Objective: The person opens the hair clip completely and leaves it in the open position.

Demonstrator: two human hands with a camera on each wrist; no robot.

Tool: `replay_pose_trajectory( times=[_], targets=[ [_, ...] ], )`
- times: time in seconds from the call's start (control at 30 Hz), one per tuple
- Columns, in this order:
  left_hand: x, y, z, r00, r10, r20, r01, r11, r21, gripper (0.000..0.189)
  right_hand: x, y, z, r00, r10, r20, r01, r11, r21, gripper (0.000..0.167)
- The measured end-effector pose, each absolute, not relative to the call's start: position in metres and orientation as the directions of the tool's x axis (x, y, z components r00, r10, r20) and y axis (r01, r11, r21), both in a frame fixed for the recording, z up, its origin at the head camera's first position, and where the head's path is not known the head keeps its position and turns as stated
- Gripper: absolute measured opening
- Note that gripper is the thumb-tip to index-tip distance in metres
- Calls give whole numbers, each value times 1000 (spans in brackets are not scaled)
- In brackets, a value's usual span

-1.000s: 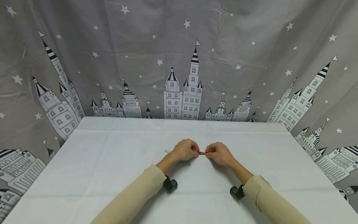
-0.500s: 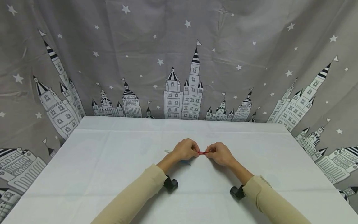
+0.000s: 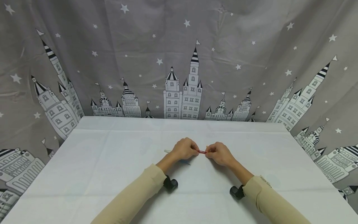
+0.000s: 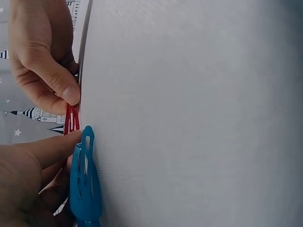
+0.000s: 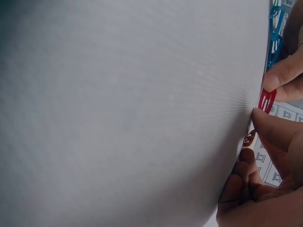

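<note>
Between the two hands is a red snap hair clip [image 4: 71, 118], stretched level just above the table. My left hand [image 3: 185, 149] pinches one end with thumb and forefinger. At the other end, the thumb and forefinger of my right hand [image 3: 220, 153] pinch it. Close to the left fingers is a blue snap hair clip [image 4: 86, 182], and in the head view its blue shows below the left wrist. More blue clips [image 5: 276, 35] show past the left hand in the right wrist view; how they join is unclear. An orange-brown clip [image 5: 249, 138] shows partly beneath the right fingers.
A pale, thin piece [image 3: 167, 151] pokes out left of the left hand. White cloth covers the table [image 3: 112, 174], and a grey curtain [image 3: 134, 37] printed with castles and stars hangs behind its far edge. Black wrist cameras [image 3: 170, 184] sit at the cuffs.
Both hands stay almost in place, pinching the red hair clip. The clip has shifted slightly in angle between them, and a small orange tip shows above the right fingers.
</note>
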State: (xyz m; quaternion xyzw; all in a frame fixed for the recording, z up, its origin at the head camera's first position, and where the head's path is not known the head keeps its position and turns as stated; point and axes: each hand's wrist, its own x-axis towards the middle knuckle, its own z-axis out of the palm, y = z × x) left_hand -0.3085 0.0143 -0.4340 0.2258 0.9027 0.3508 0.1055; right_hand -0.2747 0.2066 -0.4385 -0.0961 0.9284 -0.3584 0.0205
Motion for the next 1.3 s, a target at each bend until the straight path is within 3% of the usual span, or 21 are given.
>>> replay_pose_trajectory(
  times=[0.57, 1.0, 1.3],
  targets=[
    [-312, 6, -429, -867, 498, 24, 347, 569, 745, 7, -270, 204, -428, -982, -173, 73, -162, 588, -793, 6],
    [-303, -14, -412, -855, 509, 98, 367, 459, 809, 9, -257, 193, -404, -970, -213, 120, -202, 425, -882, 14],
    [-286, -29, -400, -821, 544, 173, 442, 415, 795, 10, -244, 186, -403, -948, -282, 150, -246, 347, -905, 17]
  ],
)
